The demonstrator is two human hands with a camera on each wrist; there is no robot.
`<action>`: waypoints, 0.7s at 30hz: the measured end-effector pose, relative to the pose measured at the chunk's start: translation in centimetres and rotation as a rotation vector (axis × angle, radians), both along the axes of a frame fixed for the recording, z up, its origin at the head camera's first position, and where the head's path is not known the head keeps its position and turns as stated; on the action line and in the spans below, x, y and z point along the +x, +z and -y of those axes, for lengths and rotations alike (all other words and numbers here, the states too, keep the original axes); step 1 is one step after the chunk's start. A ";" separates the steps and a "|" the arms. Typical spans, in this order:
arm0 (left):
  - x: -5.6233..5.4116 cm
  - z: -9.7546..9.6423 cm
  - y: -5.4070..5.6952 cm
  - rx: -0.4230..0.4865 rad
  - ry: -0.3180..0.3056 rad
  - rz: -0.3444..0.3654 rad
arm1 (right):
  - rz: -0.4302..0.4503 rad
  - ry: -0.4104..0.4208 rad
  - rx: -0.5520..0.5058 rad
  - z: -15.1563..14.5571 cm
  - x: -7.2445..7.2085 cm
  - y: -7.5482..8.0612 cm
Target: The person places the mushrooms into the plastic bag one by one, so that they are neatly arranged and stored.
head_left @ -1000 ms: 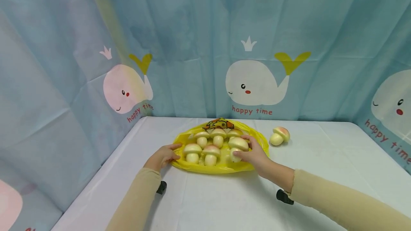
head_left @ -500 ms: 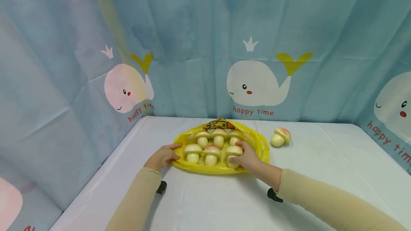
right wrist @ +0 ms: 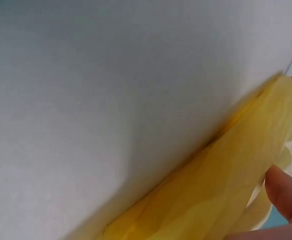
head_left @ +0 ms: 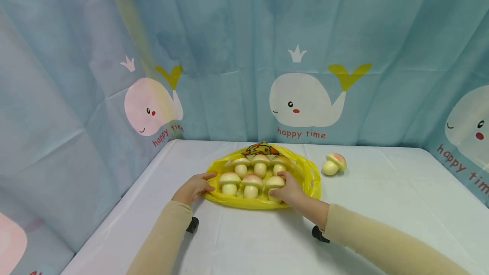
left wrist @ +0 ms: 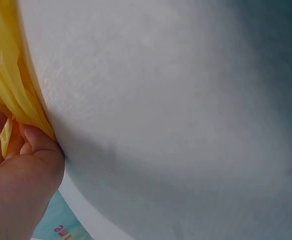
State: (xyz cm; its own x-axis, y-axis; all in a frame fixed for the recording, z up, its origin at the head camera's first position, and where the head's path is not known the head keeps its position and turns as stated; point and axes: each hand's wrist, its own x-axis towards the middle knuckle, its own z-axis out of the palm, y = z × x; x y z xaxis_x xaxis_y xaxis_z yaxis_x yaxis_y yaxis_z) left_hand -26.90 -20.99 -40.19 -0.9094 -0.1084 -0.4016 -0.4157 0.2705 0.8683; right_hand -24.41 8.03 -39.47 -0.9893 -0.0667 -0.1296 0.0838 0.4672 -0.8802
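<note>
A yellow plastic bag (head_left: 244, 202) lies spread on the table with its mouth toward me and a cartoon print at its top. Several cream toy mushrooms with pinkish caps stand in it in two rows. My left hand (head_left: 194, 188) pinches the bag's left edge; the left wrist view shows the yellow plastic (left wrist: 8, 65) between thumb and fingers. At the front right of the bag, my right hand (head_left: 292, 191) grips a toy mushroom (head_left: 273, 181) by its cap and stem, level with the front-row mushrooms (head_left: 251, 186). Its lower part is partly hidden by the thumb.
One more toy mushroom (head_left: 334, 164) lies on its side on the white table (head_left: 382, 198), right of the bag. Behind the table hangs a blue curtain (head_left: 229, 96) with whale prints. Black wrist-camera parts (head_left: 320, 234) sit under both wrists.
My right hand has moved left and slightly down with the mushroom, bringing it into the front row beside the others. The left hand stays at the bag's edge.
</note>
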 end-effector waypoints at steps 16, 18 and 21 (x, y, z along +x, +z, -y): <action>0.1 0.2 -0.3 -0.015 -0.006 -0.012 | 0.047 0.027 -0.068 -2.1 1.3 2.0; 0.0 0.2 -0.3 -0.011 -0.003 -0.013 | 0.037 0.023 -0.067 -2.7 1.6 2.6; -0.1 0.1 -0.1 -0.009 -0.004 -0.010 | 0.025 0.005 -0.073 -3.7 1.9 3.3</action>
